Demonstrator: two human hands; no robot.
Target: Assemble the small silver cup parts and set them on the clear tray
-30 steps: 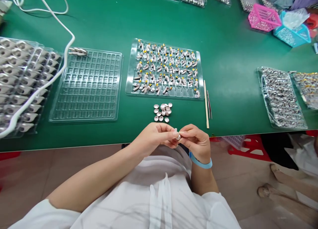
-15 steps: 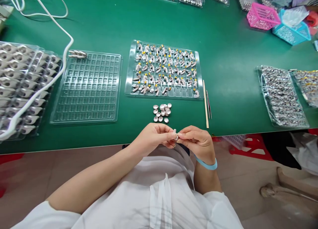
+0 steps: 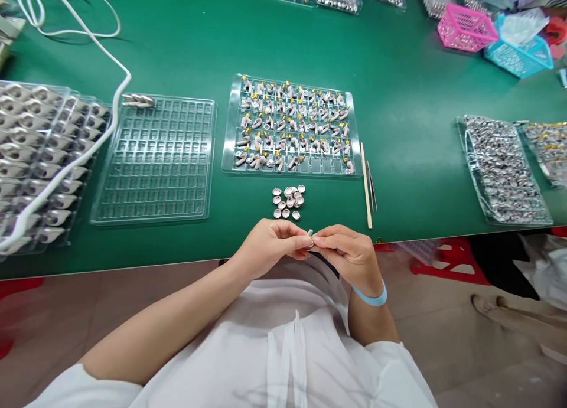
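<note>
My left hand (image 3: pixel 277 245) and my right hand (image 3: pixel 349 251) meet at the table's front edge, both closed in a pinch. Between their fingertips is a small pale grey part (image 3: pixel 310 234), mostly covered, so its full shape does not show. Just beyond the hands lies a loose group of small round metal caps (image 3: pixel 289 201). Behind them a clear plastic tray (image 3: pixel 227 160) holds rows of small curved grey pieces (image 3: pixel 293 124) with yellow tips. To its right, a wooden stick (image 3: pixel 365 186) and tweezers (image 3: pixel 371 186) lie on the green tabletop.
A second clear tray (image 3: pixel 153 178) with grey pieces (image 3: pixel 138 101) at its corner stands left. A white cable (image 3: pixel 100 124) crosses trays of larger grey parts (image 3: pixel 18 136). At right are a packed tray (image 3: pixel 505 172), a pink basket (image 3: pixel 467 30) and a blue basket (image 3: pixel 516 56).
Both hands stay together, with only a slight shift of the fingers around the small part. The right fingertips have moved a little left and now cover more of it.
</note>
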